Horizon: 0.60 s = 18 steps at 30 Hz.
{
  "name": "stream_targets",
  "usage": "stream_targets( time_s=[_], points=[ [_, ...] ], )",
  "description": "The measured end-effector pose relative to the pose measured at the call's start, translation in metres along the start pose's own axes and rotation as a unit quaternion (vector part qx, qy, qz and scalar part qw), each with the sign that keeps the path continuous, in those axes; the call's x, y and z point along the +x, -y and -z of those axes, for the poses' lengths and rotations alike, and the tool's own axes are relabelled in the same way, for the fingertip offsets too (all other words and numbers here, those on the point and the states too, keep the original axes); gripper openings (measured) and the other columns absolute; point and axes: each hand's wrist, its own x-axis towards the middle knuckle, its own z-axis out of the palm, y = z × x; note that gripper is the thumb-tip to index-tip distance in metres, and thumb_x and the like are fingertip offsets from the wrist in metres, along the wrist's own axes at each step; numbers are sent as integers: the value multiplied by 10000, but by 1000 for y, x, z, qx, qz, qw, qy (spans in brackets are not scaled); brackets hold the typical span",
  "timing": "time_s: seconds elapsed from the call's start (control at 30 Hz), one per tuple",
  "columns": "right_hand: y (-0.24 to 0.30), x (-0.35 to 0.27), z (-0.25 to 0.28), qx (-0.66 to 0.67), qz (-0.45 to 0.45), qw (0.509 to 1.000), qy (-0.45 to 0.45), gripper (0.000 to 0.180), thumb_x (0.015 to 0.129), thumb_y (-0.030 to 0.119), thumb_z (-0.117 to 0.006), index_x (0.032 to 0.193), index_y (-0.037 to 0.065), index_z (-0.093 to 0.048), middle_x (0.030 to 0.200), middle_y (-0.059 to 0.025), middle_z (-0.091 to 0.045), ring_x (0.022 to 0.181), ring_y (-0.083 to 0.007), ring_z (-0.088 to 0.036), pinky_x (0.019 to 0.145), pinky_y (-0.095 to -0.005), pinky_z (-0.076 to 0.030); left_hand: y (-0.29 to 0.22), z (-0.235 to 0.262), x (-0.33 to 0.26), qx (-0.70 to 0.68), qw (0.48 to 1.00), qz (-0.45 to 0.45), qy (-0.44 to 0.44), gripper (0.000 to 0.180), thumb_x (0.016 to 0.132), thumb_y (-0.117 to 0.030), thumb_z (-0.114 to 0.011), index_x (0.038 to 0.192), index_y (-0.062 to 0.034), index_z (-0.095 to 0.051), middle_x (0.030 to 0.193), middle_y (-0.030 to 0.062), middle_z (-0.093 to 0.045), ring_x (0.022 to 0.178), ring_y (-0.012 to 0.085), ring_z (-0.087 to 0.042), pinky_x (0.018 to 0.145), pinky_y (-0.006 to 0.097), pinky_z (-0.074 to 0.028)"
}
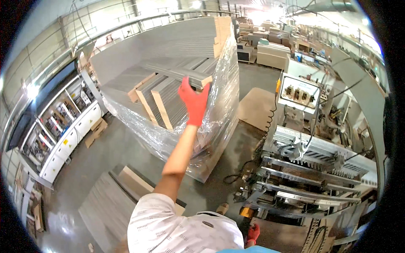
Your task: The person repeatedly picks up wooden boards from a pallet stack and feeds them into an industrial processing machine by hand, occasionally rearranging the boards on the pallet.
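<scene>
White patterned shirt [164,219] closest; L hand [195,103] up at wrapped stack [225,101].
Red-gloved L hand: thumb & fingers spread at near end of grey board [175,71], which lies across other boards atop the stack; can't tell if it's gripping. R hand [253,233], also red-gloved, is low & well apart from stack; can't tell if fingers are curled. Loose boards [105,204] on floor nearer than stack, machine w/ metal rails [325,147] to its R, white cabinet machine [69,143] to its L.
</scene>
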Motion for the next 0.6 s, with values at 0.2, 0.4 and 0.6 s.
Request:
stream_targets(
  time_s=[0.2, 0.4, 0.6],
  points=[
    [107, -7, -48, -228, 167, 959, 11, 408, 825, 65, -678, 1222, 15, -595, 991, -84, -654, 872, -176, -619, 803, -316, -510, 42, -31, 11, 42, 989, 67, 125, 765, 763, -351, -828, 1353, -24, -469, 1374, 206, -463, 1236, 364, -412, 1059, 456, -354],
    [122, -30, -52, -208, 51, 977, 17, 453, 814, 58, -713, 1253, 36, -603, 1134, -103, -654, 1013, -223, -626, 855, -352, -520, 110, 22, 28, -164, 958, 227, 63, 627, 778, -146, -788, 1328, -55, -502, 1309, 154, -542, 1192, 271, -511, 1019, 392, -426],
    [159, -41, -98, -294, 252, 916, 108, 413, 825, 59, -702, 1228, 44, -613, 1163, -144, -660, 1050, -257, -642, 914, -351, -511, 17, 62, -38, -222, 946, 95, 215, 377, 968, -292, -585, 1299, -126, -512, 1184, 76, -611, 1018, 224, -608, 943, 335, -473]
  ],
)
